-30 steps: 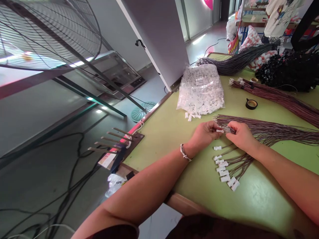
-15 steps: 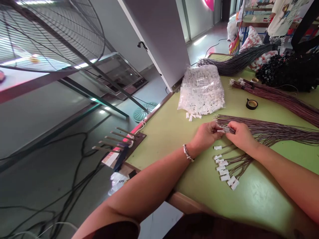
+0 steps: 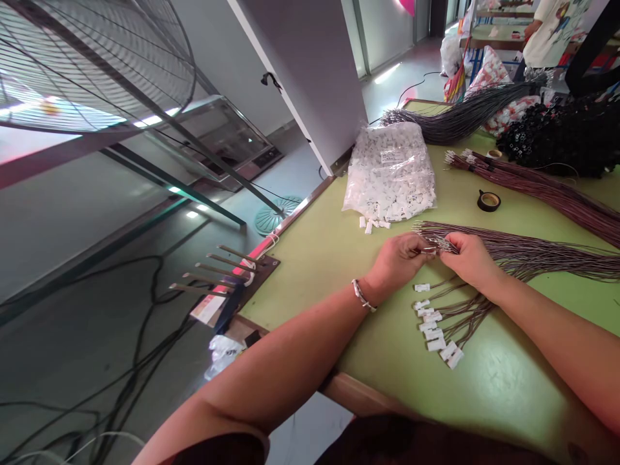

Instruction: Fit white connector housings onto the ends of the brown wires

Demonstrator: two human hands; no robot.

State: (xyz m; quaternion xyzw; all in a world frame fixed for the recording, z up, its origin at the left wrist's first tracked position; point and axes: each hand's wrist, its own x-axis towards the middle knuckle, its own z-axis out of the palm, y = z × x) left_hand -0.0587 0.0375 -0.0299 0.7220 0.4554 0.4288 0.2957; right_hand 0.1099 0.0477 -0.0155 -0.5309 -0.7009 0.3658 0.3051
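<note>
My left hand (image 3: 398,259) and my right hand (image 3: 469,259) meet fingertip to fingertip over the green table (image 3: 339,258). The left pinches a small white connector (image 3: 428,250). The right pinches the metal-tipped ends of brown wires taken from the wire bundle (image 3: 533,248) that runs off to the right. Just below the hands lies a fan of several wires fitted with white connectors (image 3: 436,326). A clear bag of white connectors (image 3: 390,174) sits beyond the hands, with a few loose ones (image 3: 372,225) spilled at its mouth.
A roll of black tape (image 3: 488,201) lies past the bundle. More wire bundles (image 3: 533,184) and a heap of black parts (image 3: 562,139) fill the far right. A grey pillar (image 3: 310,77) stands at the table's left edge, a large fan (image 3: 92,64) beyond. Another person (image 3: 552,32) stands far back.
The hands have shifted slightly up toward the bundle ends and stay pinched together. The view has wobbled a little.
</note>
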